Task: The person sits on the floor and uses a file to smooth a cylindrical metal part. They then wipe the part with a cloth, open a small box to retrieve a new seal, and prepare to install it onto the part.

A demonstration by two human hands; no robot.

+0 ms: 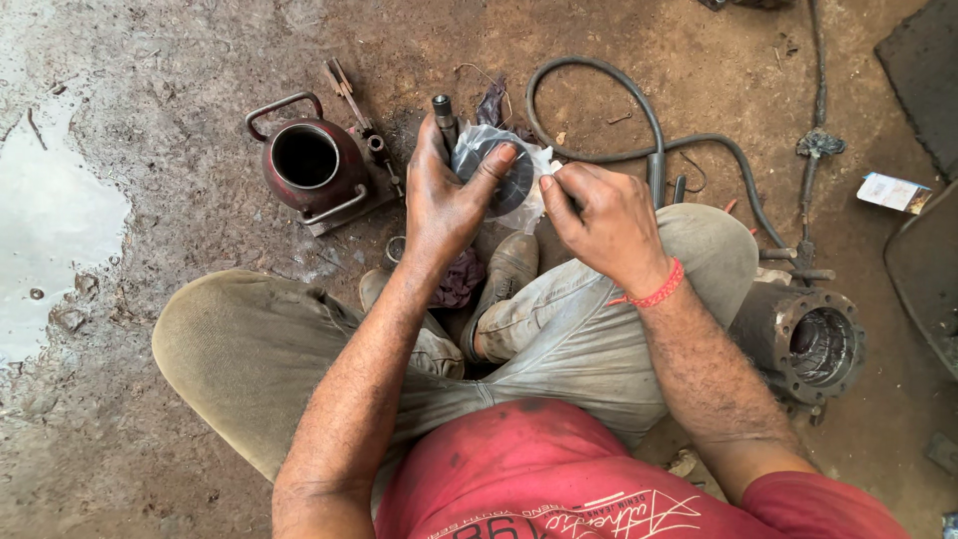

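Sitting cross-legged on the dirt floor (180,130), I hold a dark round ring part (496,178) wrapped in clear plastic (531,172) up in front of my knees. My left hand (444,195) has its fingers (494,165) clamped on the ring, thumb across its face and the rest curled behind, so the part sits in the crook of that hand. My right hand (599,220) is just beside it, its fingers pinched together on the edge of the plastic at the ring's right side. A red thread band (654,292) circles that wrist.

Just behind the left hand a short metal shaft (443,115) stands up, touching or nearly touching my knuckles; I cannot tell which. To the left of it sits a dark red cylindrical housing (309,165) with its mouth open upward and a wire handle. A black hose (639,120) loops over the ground behind my hands. By my right knee lies a rusty flanged housing (813,344). A muddy puddle (55,230) lies well apart at the far left.
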